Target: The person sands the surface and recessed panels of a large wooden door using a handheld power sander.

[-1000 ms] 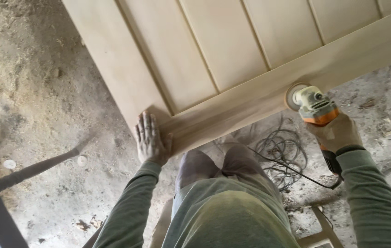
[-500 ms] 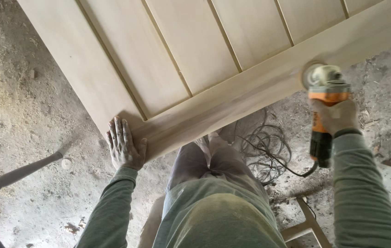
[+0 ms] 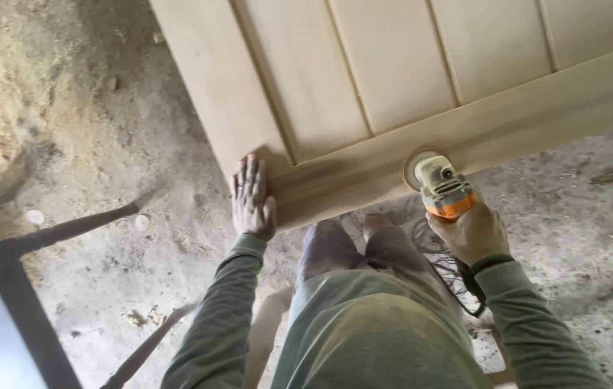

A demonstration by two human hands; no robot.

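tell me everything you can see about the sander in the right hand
The sander is a small handheld power tool with a pale yellowish-grey body, an orange band near the rear and a round sanding disc at the front. The disc lies flat on the lower rail of the pale wooden door panel, near its edge. The right hand grips its rear end from behind. A dark cord trails back under the wrist. Whether it is running cannot be told.

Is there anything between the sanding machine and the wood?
Nothing visible. The sander, held by the right hand, has its round pad right on the wooden door's bottom rail. The left hand rests flat on the corner, well aside.
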